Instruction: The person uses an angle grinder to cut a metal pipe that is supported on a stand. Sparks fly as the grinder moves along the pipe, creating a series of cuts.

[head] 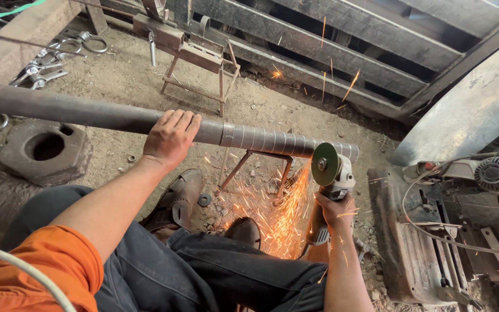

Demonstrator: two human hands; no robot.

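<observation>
Your left hand (170, 137) lies flat over the long steel pipe (88, 112) at mid-frame, fingers (183, 121) close together and curled over its top, pinning it down. The pipe runs from the left edge across to the centre right, resting on a small metal stand (258, 167) on the dirt floor (128, 75). Your right hand (333, 211), lower right of centre, has its fingers wrapped tight around the body of the angle grinder (331, 173), whose disc (324, 164) meets the pipe near its right end, throwing sparks (272, 214) down toward your shoes.

Judging by the surface, the stretch between your left hand and the disc is already ground: it shows bright in ringed bands. The short tip beyond the disc looks bright too, though partly hidden. Everything left of your left hand is dark, untouched scale, so most of the pipe's length remains, and you cannot see from here whether the underside has been done
</observation>
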